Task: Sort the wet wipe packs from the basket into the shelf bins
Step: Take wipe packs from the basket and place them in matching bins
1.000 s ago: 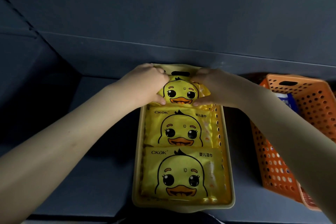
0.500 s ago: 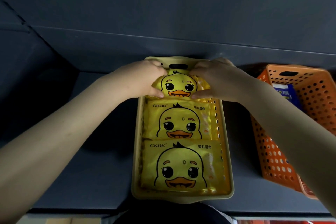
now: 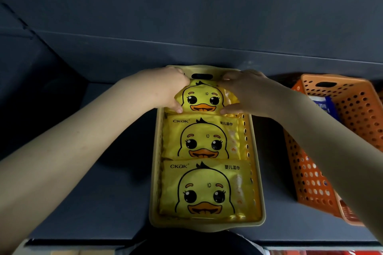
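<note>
A yellow perforated bin (image 3: 255, 163) stands on the dark shelf, holding three yellow duck-print wet wipe packs in a row. The far duck pack (image 3: 202, 97) sits at the bin's back end, under the handle slot. My left hand (image 3: 165, 87) grips its left edge and my right hand (image 3: 246, 91) grips its right edge, thumbs pressed on its near corners. The middle duck pack (image 3: 202, 136) and the near duck pack (image 3: 204, 190) lie flat in front of it.
An orange perforated bin (image 3: 310, 172) stands to the right on the same shelf (image 3: 87, 203), with a blue and white pack (image 3: 323, 105) inside. The shelf's dark back wall rises just behind both bins. Both forearms reach in from the near corners.
Both hands and the far duck pack have stayed at the bin's back end. The view has shifted slightly, so the bins sit a little higher in frame than a second ago.
</note>
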